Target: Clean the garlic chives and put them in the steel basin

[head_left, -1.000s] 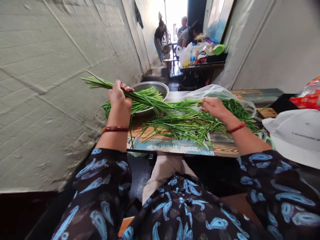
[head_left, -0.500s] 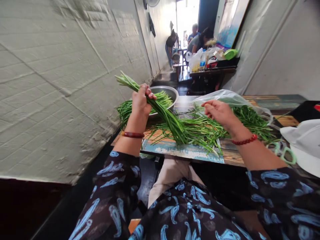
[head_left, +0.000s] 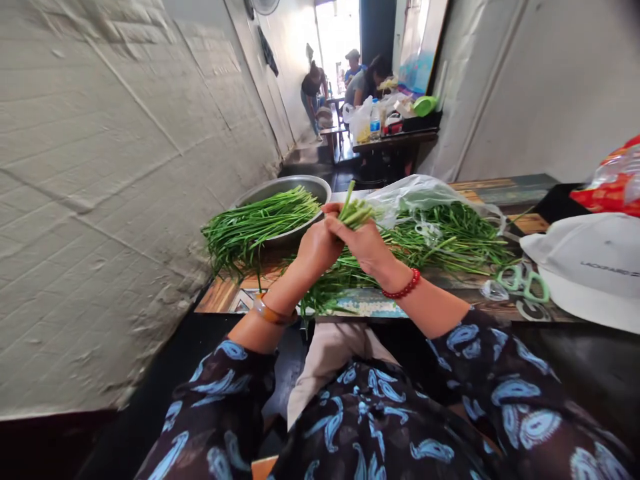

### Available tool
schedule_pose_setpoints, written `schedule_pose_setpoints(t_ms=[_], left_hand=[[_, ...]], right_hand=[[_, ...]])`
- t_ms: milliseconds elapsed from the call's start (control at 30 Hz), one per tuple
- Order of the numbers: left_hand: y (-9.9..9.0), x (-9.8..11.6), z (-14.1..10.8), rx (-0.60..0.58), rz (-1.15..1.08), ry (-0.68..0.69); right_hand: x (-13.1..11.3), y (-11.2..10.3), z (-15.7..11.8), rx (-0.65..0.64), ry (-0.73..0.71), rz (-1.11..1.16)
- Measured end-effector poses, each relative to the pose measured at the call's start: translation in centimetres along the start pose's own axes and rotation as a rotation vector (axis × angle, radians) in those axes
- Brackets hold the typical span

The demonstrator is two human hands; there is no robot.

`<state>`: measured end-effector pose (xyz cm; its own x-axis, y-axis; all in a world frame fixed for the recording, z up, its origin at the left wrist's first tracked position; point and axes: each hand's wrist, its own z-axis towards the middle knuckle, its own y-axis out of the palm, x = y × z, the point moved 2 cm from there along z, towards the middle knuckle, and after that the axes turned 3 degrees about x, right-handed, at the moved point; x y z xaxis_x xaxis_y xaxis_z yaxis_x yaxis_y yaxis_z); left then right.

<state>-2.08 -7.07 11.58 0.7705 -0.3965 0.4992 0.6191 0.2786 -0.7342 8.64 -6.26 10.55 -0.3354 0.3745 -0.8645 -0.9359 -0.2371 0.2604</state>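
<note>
Above the front of the table, my left hand (head_left: 320, 248) and my right hand (head_left: 367, 245) meet around a bunch of garlic chives (head_left: 356, 215). Both are closed on it, with the pale cut ends pointing up and away from me and one stalk sticking out further. The fingers partly hide the bunch. More garlic chives (head_left: 450, 250) lie loose on the table beneath and to the right of my hands, some inside a clear plastic bag (head_left: 407, 190). At left a metal basin (head_left: 325, 190) holds a thick pile of chives (head_left: 260, 220), its leaves drooping over the rim.
Green-handled scissors (head_left: 537, 287) and a white cap (head_left: 595, 267) lie on the right of the table, with a red package (head_left: 613, 180) behind. A wall (head_left: 100, 200) runs close on the left. Further back, people are near a table (head_left: 395, 139) with bags and a bottle.
My left hand has moved right and down with the bunch, and my right hand has come in from the right to grip it too. The view has turned slightly right.
</note>
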Motion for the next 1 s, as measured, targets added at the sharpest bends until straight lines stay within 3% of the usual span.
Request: schedule_pose_setpoints(t_ms=[100,300,500,700,800,1000], left_hand=[[-0.1,0.4,-1.2,-0.064,0.277,-0.045],[-1.0,-1.0,-3.0,-0.225,0.263,-0.099],[-2.0,-1.2,-4.0,-0.32,0.449,-0.126],[-2.5,-2.0,-4.3,-0.35,0.481,-0.208],[-2.0,-2.3,-4.5,-0.349,0.484,-0.197],[-0.2,-1.5,-4.9,-0.39,0.535,-0.15]], right_hand=[[0.5,-0.2,-0.3,0.058,0.08,0.233],[1.5,-1.1,-0.8,0.036,0.209,0.361],[2.8,-2.6,0.0,0.05,0.224,0.085],[2.5,-9.3,1.5,0.376,0.089,-0.091],[1.7,-10.9,0.0,0.344,0.035,-0.274],[0.9,-10.1,-3.0,0.19,-0.062,-0.547]])
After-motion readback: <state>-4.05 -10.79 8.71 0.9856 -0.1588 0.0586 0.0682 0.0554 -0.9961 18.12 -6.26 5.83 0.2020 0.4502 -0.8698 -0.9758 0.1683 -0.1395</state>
